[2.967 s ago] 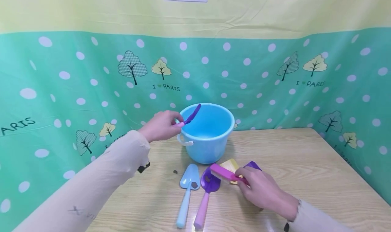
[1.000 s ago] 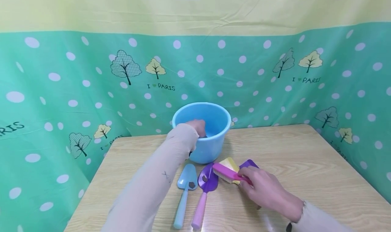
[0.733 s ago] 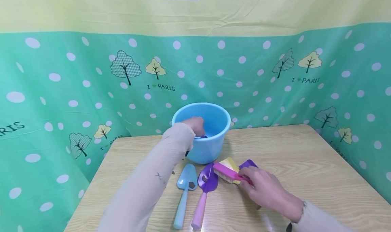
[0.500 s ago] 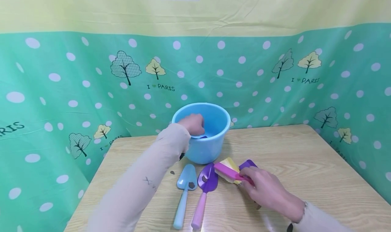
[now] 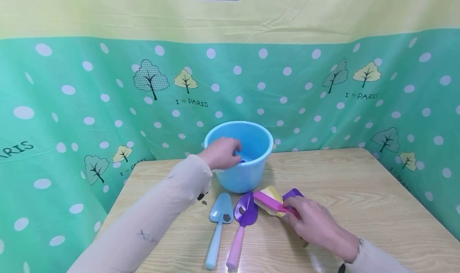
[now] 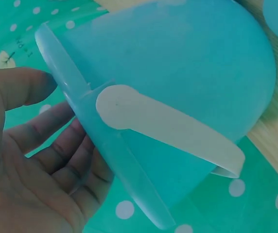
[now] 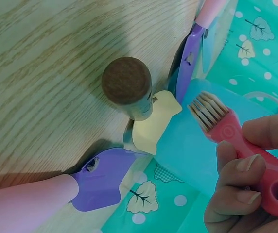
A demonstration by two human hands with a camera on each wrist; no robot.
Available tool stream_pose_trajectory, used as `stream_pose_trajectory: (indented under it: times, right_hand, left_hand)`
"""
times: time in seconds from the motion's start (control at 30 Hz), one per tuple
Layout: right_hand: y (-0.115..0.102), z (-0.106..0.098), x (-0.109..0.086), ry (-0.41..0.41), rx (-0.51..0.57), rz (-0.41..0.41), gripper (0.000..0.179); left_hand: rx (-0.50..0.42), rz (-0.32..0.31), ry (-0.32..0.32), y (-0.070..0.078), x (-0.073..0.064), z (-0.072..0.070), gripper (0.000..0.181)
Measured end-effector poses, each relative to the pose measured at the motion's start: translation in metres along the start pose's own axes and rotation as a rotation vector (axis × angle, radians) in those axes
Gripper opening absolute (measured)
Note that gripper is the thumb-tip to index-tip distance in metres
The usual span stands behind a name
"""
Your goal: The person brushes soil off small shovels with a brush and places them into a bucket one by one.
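My left hand (image 5: 223, 152) is over the near left rim of the blue bucket (image 5: 240, 179), holding nothing. Its fingers are loosely bent and lie beside the rim in the left wrist view, where the bucket's white handle (image 6: 173, 126) hangs down. A bit of purple (image 5: 242, 161) shows inside the bucket; the rest is hidden. My right hand (image 5: 312, 223) grips a pink brush (image 5: 269, 203) by its handle, bristles facing down and left. The brush is in front of a yellow shovel (image 5: 272, 192) and close to a purple spade (image 5: 246, 210) with a pink handle.
Left of the purple spade lies a light-blue trowel (image 5: 221, 208). Another purple shovel (image 5: 293, 192) is partly behind my right hand. The yellow shovel has a brown-ended handle (image 7: 126, 80). A small dark bit (image 5: 204, 202) lies on the wooden table (image 5: 341, 177), before a green curtain.
My left hand held a purple-bladed tool with a pink handle over the bucket, lowered it inside and let go. Now that hand has risen leftward to the rim. The right hand has barely moved.
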State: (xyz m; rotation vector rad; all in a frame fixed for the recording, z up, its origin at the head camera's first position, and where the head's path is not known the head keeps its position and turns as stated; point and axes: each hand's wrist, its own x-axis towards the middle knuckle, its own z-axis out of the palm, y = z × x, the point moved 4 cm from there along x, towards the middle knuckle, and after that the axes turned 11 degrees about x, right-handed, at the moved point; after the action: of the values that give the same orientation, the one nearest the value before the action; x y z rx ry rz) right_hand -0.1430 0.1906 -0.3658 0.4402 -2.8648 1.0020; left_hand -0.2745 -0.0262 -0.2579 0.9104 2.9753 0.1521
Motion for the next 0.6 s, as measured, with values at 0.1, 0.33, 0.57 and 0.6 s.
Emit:
stream_pose_trajectory:
  times: [0.1, 0.33, 0.57, 0.6]
  right_hand:
    - [0.000, 0.000, 0.000, 0.003, 0.008, -0.007, 0.021]
    - [0.000, 0.002, 0.000, -0.001, 0.027, -0.013, 0.020]
    - [-0.001, 0.004, -0.001, 0.011, 0.032, -0.022, 0.020]
    - [-0.001, 0.004, -0.001, 0.012, 0.031, -0.022, 0.020]
  left_hand:
    - [0.005, 0.029, 0.052, 0.001, -0.010, -0.001, 0.027]
    - [-0.015, 0.011, 0.222, -0.002, -0.034, -0.004, 0.026]
    - [-0.030, -0.004, 0.305, -0.001, -0.058, 0.001, 0.021]
    - [-0.032, -0.005, 0.304, -0.001, -0.061, 0.002, 0.021]
